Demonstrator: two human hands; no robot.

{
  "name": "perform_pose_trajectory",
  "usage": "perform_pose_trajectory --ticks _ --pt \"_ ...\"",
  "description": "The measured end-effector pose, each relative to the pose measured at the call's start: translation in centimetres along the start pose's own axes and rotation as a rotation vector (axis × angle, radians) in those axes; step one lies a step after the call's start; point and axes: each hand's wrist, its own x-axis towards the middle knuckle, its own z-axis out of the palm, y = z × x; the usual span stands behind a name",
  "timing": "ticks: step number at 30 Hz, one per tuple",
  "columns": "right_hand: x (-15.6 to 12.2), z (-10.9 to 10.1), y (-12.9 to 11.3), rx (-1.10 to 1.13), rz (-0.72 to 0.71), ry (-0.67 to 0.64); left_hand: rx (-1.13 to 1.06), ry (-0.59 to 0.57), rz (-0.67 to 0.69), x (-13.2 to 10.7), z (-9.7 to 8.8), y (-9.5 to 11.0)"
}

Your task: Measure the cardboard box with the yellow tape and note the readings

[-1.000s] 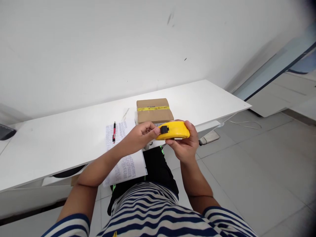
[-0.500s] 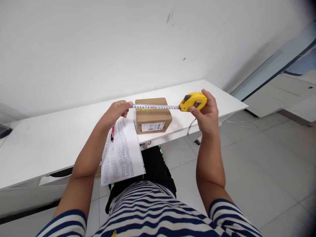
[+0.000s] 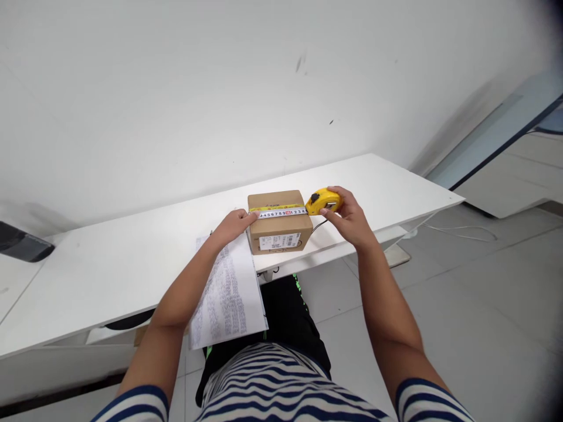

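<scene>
Hands first: we see the left hand [image 3: 235,224] at nine o'clock of the small brown cardboard box [image 3: 279,228], its fingers closed on the free end of the white numbered tape blade [image 3: 281,213] at the box's top left edge, while the right hand [image 3: 348,218] at three o'clock is wrapped around the yellow plastic tape measure case [image 3: 322,201]. We find the blade stretched flat across the box's top, and the box sits on the long white table [image 3: 109,269] near its front edge. At seven o'clock of the box a white printed paper sheet [image 3: 226,296] overhangs the table's near edge
</scene>
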Motion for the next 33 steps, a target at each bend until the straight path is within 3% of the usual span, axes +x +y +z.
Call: perform_pose_trajectory --ticks 33 --pt "-0.52 -0.20 -0.22 -0.018 -0.031 0.024 -0.011 0.004 -0.012 -0.57 0.02 0.04"
